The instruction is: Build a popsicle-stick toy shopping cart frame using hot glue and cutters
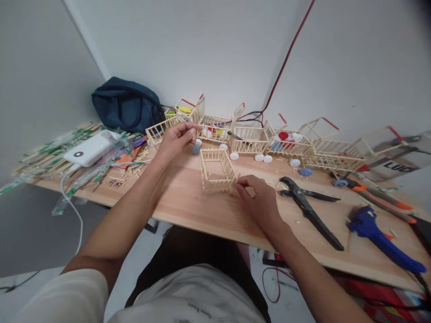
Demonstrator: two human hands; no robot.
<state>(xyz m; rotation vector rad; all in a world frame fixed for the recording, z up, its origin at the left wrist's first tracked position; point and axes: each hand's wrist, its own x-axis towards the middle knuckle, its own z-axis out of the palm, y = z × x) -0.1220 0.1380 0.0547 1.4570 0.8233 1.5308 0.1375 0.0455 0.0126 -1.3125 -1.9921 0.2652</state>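
Observation:
A small open basket (218, 185) made of thin wooden sticks stands on the table in front of me. At its near right corner, the thumb and fingers of my right hand (259, 199) are closed on the sticks. Further back and to the left, my left hand (178, 140) hovers with thumb and forefinger pinched together; whatever is between them is too small to make out. Just behind it sits another stick basket (161, 130), partly covered by the hand. Little stick shopping carts (249, 140) with white wheels and red handles line the wall.
Black pliers (311, 211), a blue glue gun (380, 240) and orange-handled pliers (380, 199) lie at right. At left are a white power bank (92, 148) with a cable, bundled sticks (43, 157) and a dark blue bag (126, 105). Cut stick bits (136, 168) are scattered about.

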